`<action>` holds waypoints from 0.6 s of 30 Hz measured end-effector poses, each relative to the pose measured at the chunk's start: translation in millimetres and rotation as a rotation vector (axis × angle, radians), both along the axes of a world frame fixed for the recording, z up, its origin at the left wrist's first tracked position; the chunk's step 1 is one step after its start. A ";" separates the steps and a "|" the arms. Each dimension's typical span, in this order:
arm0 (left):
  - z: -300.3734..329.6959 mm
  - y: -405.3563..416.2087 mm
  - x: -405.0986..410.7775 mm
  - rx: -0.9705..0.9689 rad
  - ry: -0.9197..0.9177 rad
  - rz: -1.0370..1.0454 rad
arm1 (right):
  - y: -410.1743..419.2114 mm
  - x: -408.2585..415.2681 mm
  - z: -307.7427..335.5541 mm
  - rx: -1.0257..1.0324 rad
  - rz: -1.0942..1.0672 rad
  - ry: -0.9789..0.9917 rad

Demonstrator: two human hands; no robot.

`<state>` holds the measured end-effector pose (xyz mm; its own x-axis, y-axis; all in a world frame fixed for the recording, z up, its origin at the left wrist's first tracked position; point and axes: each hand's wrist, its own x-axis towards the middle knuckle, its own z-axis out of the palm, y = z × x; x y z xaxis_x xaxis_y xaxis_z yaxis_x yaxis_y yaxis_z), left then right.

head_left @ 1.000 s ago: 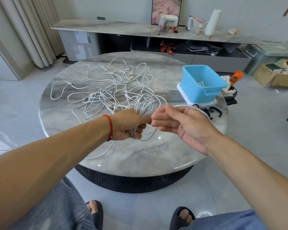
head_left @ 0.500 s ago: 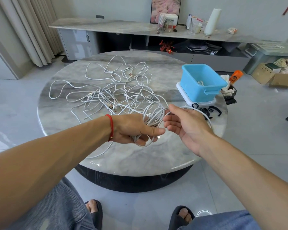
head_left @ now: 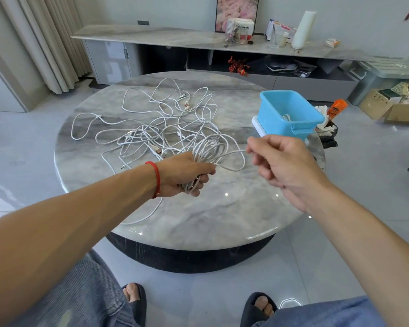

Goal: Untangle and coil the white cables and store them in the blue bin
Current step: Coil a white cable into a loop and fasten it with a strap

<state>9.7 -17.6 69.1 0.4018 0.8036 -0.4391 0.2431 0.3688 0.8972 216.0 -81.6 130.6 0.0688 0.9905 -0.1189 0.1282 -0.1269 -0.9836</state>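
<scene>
Head view: I sit at a round marble table (head_left: 222, 208), both my arms stretched out over it.
Left hand (head_left: 187, 175): my fingers are curled round a coil of white cable (head_left: 208, 149), gripping its gathered loops just above the tabletop; a red string bracelet (head_left: 156, 178) sits on my wrist.
Right hand (head_left: 283, 161): my fingers are curled, thumb and forefinger pinching the free strand (head_left: 232, 152) that runs from the coil; the hand is raised to the right of the coil, slightly blurred.
Tangled cables (head_left: 156, 128): a loose white heap lies on the table beyond my left hand, one strand trailing off the near edge.
Blue bin (head_left: 291, 114): it stands on a white lid (head_left: 256, 125) at the table's right side, a bit of white cable inside.
Below: my knees in jeans and my feet in dark slippers.
</scene>
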 end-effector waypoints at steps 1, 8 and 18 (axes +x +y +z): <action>-0.4 -0.1 1.3 0.014 0.015 0.019 | 3.3 3.5 -2.4 0.023 -0.065 0.037; -3.9 4.0 3.1 0.179 0.085 0.093 | 11.8 10.5 -23.4 -0.011 -0.115 -0.223; 0.3 -2.7 0.6 0.251 0.125 0.029 | 9.1 -10.2 -17.5 -0.215 0.049 -0.020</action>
<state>10.3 -20.3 69.3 0.3325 0.9039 -0.2692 0.3500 0.1469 0.9252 205.9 -72.5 113.0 0.0256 0.9449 -0.3265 0.1582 -0.3263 -0.9319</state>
